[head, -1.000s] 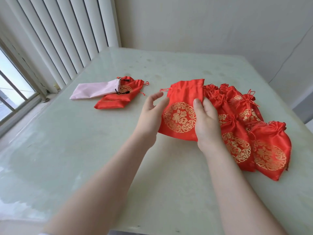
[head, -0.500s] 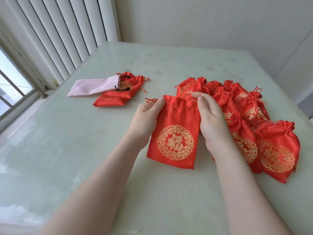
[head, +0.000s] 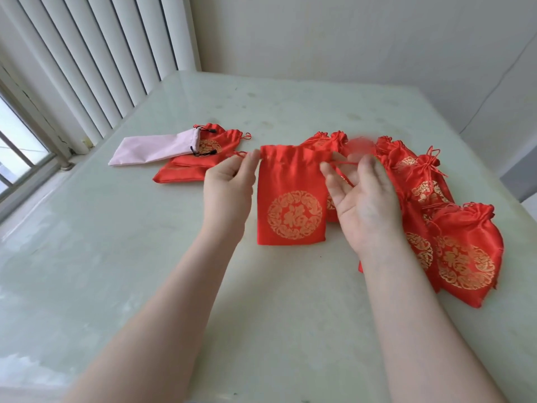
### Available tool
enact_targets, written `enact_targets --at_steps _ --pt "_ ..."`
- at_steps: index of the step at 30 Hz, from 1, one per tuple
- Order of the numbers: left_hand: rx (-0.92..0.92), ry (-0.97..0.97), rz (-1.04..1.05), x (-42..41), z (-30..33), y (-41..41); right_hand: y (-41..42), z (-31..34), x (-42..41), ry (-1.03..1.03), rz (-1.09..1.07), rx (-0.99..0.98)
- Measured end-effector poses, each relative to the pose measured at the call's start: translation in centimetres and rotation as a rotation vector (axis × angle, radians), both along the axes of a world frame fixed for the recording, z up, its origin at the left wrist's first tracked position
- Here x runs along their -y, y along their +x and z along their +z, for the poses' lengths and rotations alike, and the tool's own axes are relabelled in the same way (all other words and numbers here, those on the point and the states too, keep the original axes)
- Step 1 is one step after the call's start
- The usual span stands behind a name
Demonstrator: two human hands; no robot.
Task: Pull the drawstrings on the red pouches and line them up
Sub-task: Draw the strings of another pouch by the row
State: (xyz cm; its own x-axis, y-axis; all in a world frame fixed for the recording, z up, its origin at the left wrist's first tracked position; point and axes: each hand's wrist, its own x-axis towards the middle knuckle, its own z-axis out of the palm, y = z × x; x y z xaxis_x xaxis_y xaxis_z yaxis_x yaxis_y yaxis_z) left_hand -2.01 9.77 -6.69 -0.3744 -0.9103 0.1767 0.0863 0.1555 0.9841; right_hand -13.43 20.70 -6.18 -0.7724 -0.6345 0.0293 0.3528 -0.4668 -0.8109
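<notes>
- left hand (head: 229, 187), right hand (head: 364, 196): bare, no rings or gloves
- both forearms bare up to the frame edge
- wrists bare too

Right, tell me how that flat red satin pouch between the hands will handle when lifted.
The flat red satin pouch with the gold emblem is probably floppy: it lies flat and its top edge is gathered. Likely light and empty, since it shows no bulge. Its shiny cloth may slide on the glossy pale green tabletop.

Bright, soft daylight from the window (head: 17, 158) at left; wide-angle bowing at edges; slight motion blur.
</notes>
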Motion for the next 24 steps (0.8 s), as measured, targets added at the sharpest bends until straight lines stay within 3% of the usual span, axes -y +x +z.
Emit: enact_targets --at_steps 7,8,11,13,17,20,24 --pt "-0.371 0.200 -0.443 -0.3 0.0 -0.2 0.2 0.4 0.0 -0.201 0.133 -0.009" --pt "-0.315 0.211 -0.416 -0.2 -0.2 -0.1 0.1 0.2 0.0 -0.114 0.114 -0.049" --pt "0.075 0.263 -0.234 0.1 -1.3 -0.1 -0.3 -1.1 0.2 0.419 0.008 -0.272" --pt "0.213 0.361 -0.231 0.4 -1.7 0.0 -0.5 -1.8 0.2 0.599 -0.008 -0.288" --pt "0.129 0.463 -0.300 0.8 -1.8 0.2 -0.9 -1.5 -0.2 0.635 -0.001 -0.308" --pt "0.186 0.416 -0.327 0.4 -2.1 -0.1 -1.1 -1.7 -0.3 0.697 -0.024 -0.430" --pt "-0.039 0.571 -0.238 0.9 -1.8 0.0 -1.8 -2.0 -0.4 0.705 -0.151 -0.445"
